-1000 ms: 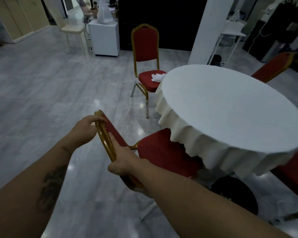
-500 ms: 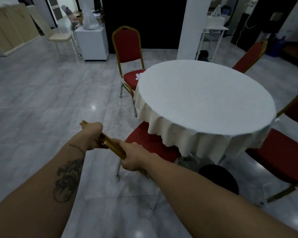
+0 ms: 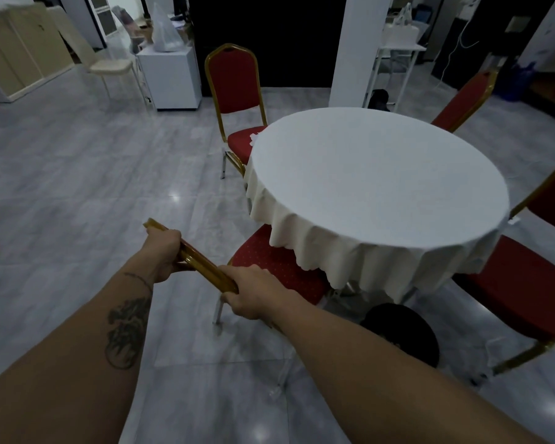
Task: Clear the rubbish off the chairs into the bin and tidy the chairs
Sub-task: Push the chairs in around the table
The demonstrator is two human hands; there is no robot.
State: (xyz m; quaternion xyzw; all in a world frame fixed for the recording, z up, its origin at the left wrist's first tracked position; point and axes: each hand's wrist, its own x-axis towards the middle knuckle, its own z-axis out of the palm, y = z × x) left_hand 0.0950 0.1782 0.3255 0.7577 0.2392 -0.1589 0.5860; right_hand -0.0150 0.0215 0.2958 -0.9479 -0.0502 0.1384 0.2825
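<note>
Gold metal frames the top rail of the chair (image 3: 279, 270) that I am handling. My left hand (image 3: 162, 251) is wrapped around the rail's left end and my right hand (image 3: 253, 291) is wrapped around its right end. The red seat points at the round desk (image 3: 378, 184), and its front already sits under the hanging white cloth.

I judge the step to be sliding this chair in squarely. To do it well I would push evenly through both hands, keep the rail level, and let the legs glide on the tiled floor (image 3: 77, 203) rather than tip. I would stop before the seat drags the cloth.

A black round shape (image 3: 401, 331) lies on the floor under the desk edge, just right of this chair. It may be the bin or the desk's base; I cannot tell which. A push that drifts right could hit it.

A second chair (image 3: 234, 100) stands on the far left of the desk. White crumpled rubbish (image 3: 256, 136) lies on its seat, partly hidden by the desk edge. Another chair (image 3: 535, 283) sits close on the right, and a fourth (image 3: 465, 100) at the far side. Open floor spreads to the left, with plenty of room to walk round.
</note>
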